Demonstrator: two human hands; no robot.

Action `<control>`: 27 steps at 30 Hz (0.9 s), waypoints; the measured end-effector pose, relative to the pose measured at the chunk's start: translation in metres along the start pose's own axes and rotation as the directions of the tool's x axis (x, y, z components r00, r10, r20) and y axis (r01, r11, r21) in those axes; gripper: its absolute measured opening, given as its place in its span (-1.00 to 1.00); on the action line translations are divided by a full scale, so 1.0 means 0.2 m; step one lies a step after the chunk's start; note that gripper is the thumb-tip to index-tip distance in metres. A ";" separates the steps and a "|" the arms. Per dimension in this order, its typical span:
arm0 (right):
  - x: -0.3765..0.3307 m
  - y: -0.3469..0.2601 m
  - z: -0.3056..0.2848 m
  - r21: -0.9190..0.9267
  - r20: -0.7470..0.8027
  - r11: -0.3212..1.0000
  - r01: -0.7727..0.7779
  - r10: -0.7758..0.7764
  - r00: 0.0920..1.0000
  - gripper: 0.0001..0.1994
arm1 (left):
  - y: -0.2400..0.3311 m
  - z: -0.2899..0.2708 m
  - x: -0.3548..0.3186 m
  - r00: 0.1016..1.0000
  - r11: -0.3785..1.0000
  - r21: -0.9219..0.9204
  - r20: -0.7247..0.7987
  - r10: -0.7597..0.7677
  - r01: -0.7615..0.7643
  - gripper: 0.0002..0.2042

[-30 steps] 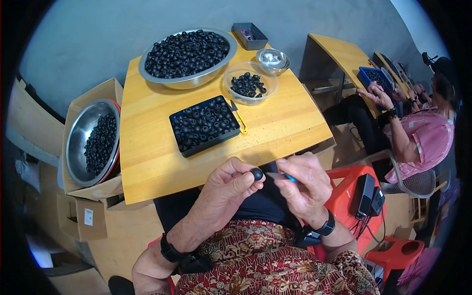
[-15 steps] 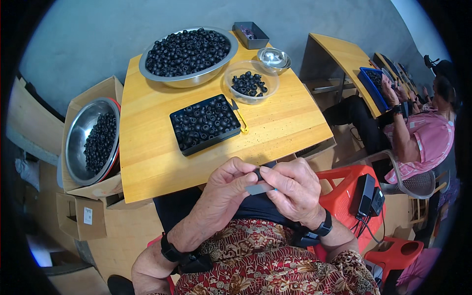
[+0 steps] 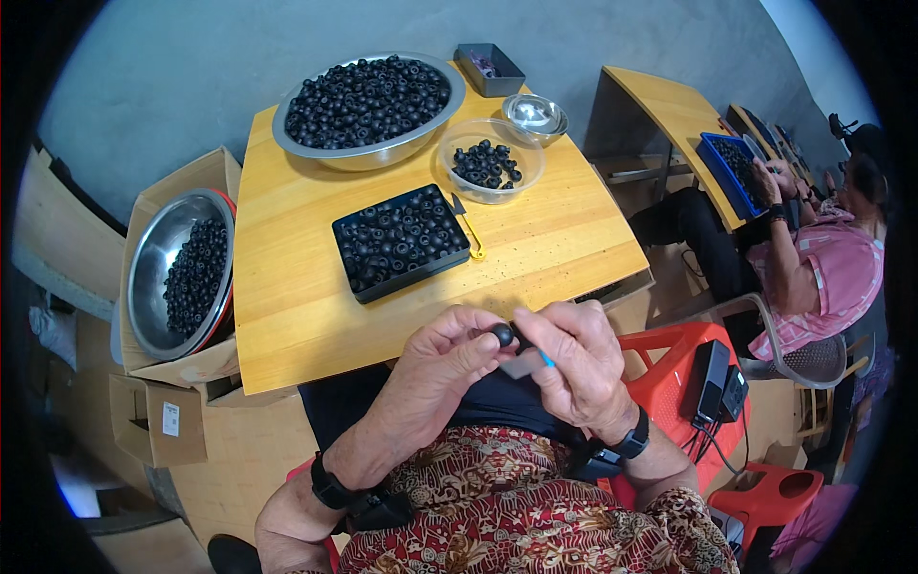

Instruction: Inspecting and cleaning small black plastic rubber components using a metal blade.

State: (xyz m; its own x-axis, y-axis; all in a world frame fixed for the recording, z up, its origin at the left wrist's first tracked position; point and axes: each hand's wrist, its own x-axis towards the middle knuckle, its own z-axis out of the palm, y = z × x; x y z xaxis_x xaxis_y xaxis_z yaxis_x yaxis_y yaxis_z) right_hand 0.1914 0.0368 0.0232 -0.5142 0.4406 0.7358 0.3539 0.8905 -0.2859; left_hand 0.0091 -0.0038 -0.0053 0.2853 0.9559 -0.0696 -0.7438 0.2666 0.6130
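My left hand (image 3: 445, 349) pinches a small, round, glossy black piece (image 3: 502, 334) between thumb and fingertips. Close beside it, my right hand (image 3: 579, 359) is closed on a small flat grey blade (image 3: 522, 364) with a bit of light blue at its end. A dark edge shows by the right thumb, and I cannot tell what it is. Both hands are just off the table's near edge, above my lap. Beyond them lies a black tray (image 3: 359, 288) full of black rounded pieces with holes. A pointed, yellow-handled knife (image 3: 472, 238) rests along the tray's right side.
On the wooden table (image 3: 287, 325) stand a big heaped metal basin (image 3: 382, 158), a clear plastic bowl (image 3: 531, 172), small metal bowls (image 3: 535, 115) and a grey box (image 3: 497, 84). Another basin (image 3: 153, 287) sits in a carton at left. A red stool (image 3: 660, 383) and a seated person (image 3: 813, 268) are at right.
My right hand has drawn slightly away from the left and its thumb has lifted. The black piece now shows more fully in my left fingertips. At right, the other person's hands have shifted.
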 end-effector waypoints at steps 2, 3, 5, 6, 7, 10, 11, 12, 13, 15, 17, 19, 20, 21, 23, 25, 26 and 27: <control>0.02 0.01 -0.01 -0.022 0.014 0.999 -0.033 0.033 0.999 -0.46 | 0.02 0.00 -0.01 1.000 1.000 -0.012 -0.003 -0.007 0.007 -0.81; 0.01 0.03 -0.01 -0.032 0.035 0.999 -0.031 0.032 0.999 -0.41 | 0.02 0.00 -0.01 1.000 1.000 -0.025 -0.009 -0.014 0.014 -0.81; 0.01 0.06 0.00 0.011 0.058 0.999 -0.033 0.033 0.998 -0.41 | 0.02 -0.02 -0.01 1.000 0.999 -0.038 0.002 -0.009 0.009 -0.81; 0.01 0.07 0.00 0.045 0.081 0.998 -0.042 0.038 0.996 -0.40 | 0.02 -0.02 -0.01 1.000 0.998 -0.054 0.019 -0.011 0.012 -0.80; -0.01 0.06 -0.02 0.055 0.101 0.993 -0.105 0.099 0.990 -0.51 | 0.02 -0.01 -0.01 1.000 0.998 -0.054 0.021 -0.012 0.013 -0.80; -0.05 0.04 0.02 0.159 -0.051 0.979 -0.130 0.140 0.989 -0.65 | 0.03 0.01 0.00 1.000 0.998 -0.058 0.000 -0.017 0.017 -0.79; -0.05 0.05 0.01 0.159 -0.052 0.979 -0.130 0.140 0.989 -0.65 | 0.03 0.01 -0.01 1.000 0.998 -0.056 -0.006 -0.024 0.024 -0.78; -0.04 0.05 0.00 0.134 -0.017 0.986 -0.104 0.107 0.994 -0.70 | 0.03 0.01 0.00 0.999 0.998 -0.057 -0.015 -0.032 0.031 -0.78; -0.03 0.05 -0.01 0.109 0.018 0.991 -0.076 0.074 0.997 -0.75 | 0.03 0.01 0.00 0.999 0.998 -0.059 -0.015 -0.032 0.031 -0.78; 0.00 0.05 -0.03 0.077 0.027 0.997 -0.024 0.022 0.999 -0.74 | 0.03 0.02 0.00 0.997 0.995 -0.087 -0.043 -0.062 0.058 -0.79; 0.02 0.04 -0.04 0.047 0.037 0.998 0.030 -0.032 0.999 -0.73 | 0.04 0.01 -0.01 0.998 0.994 -0.096 -0.029 -0.061 0.058 -0.80; 0.02 0.01 -0.05 -0.025 0.026 0.998 0.058 -0.057 0.998 -0.70 | 0.04 0.01 -0.01 0.998 0.992 -0.106 -0.011 -0.063 0.062 -0.80; 0.01 0.01 -0.05 -0.025 0.027 0.998 0.058 -0.057 0.998 -0.70 | 0.03 0.01 -0.01 0.998 0.991 -0.121 -0.007 -0.055 0.054 -0.81; 0.00 0.01 -0.05 -0.049 0.021 0.996 0.074 -0.073 0.997 -0.66 | 0.03 0.01 -0.01 0.999 0.990 -0.137 -0.002 -0.047 0.046 -0.82; 0.00 0.02 -0.05 -0.073 0.017 0.993 0.091 -0.090 0.996 -0.62 | 0.03 0.02 -0.01 0.999 0.990 -0.136 0.003 -0.047 0.047 -0.83; -0.01 0.03 -0.04 -0.073 0.006 0.992 0.106 -0.106 0.994 -0.58 | 0.03 0.02 -0.01 0.999 0.990 -0.134 0.007 -0.049 0.049 -0.84; -0.01 0.03 -0.04 -0.072 0.007 0.992 0.106 -0.106 0.994 -0.58 | 0.03 0.02 -0.01 0.999 0.990 -0.134 0.008 -0.050 0.050 -0.85; -0.01 0.02 -0.04 -0.074 0.010 0.991 0.108 -0.108 0.994 -0.58 | 0.03 0.02 -0.02 0.999 0.990 -0.135 0.008 -0.051 0.052 -0.86</control>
State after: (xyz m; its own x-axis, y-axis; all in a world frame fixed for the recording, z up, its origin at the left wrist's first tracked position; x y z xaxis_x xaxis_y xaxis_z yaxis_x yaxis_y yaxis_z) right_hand 0.1993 0.0398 0.0254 -0.5569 0.3432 0.7563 0.3533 0.9220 -0.1583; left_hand 0.0067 -0.0058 0.0018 0.3280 0.9400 -0.0942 -0.8027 0.3299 0.4968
